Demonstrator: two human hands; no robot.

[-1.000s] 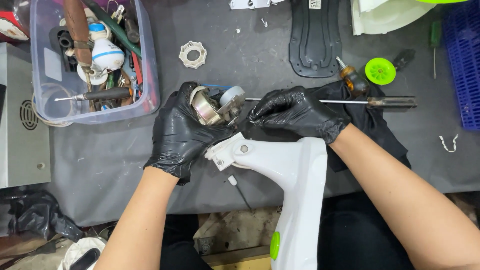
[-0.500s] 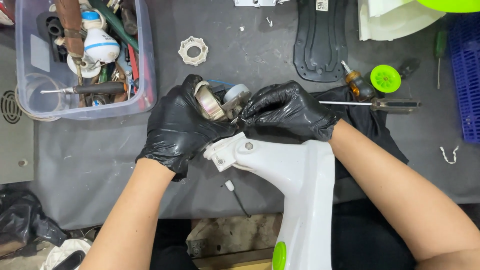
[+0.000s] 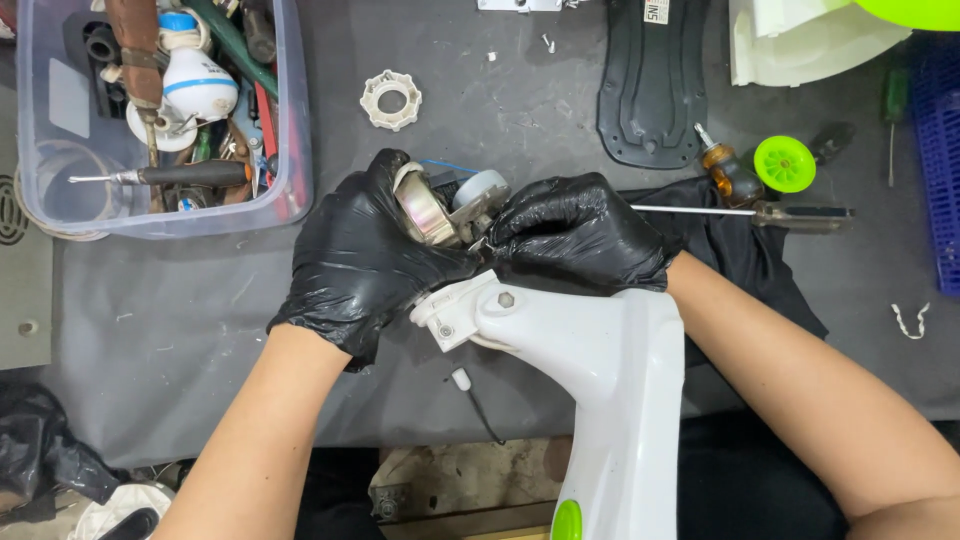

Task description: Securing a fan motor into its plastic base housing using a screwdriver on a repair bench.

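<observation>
Both my hands wear black gloves. My left hand [image 3: 355, 265] grips a small round metal motor part [image 3: 425, 208] at the top end of a white plastic appliance body [image 3: 590, 400]. My right hand [image 3: 580, 230] pinches at the same part from the right, fingertips touching a grey-white round piece [image 3: 480, 188]. The white body runs from my hands down toward me, with a green button [image 3: 566, 522] near the bottom edge. A thin black wire with a white tip [image 3: 465, 385] hangs below its head.
A clear tub [image 3: 60, 150] of tools stands at top left. A white toothed ring [image 3: 391, 99] lies above my hands. A black plastic plate [image 3: 650, 90], a long screwdriver [image 3: 760, 212], a green wheel [image 3: 784, 163] and a blue crate [image 3: 940, 150] sit to the right.
My hands have stayed on the motor part with only small finger shifts. The view has drifted, so the bench and the white body sit slightly differently in frame.
</observation>
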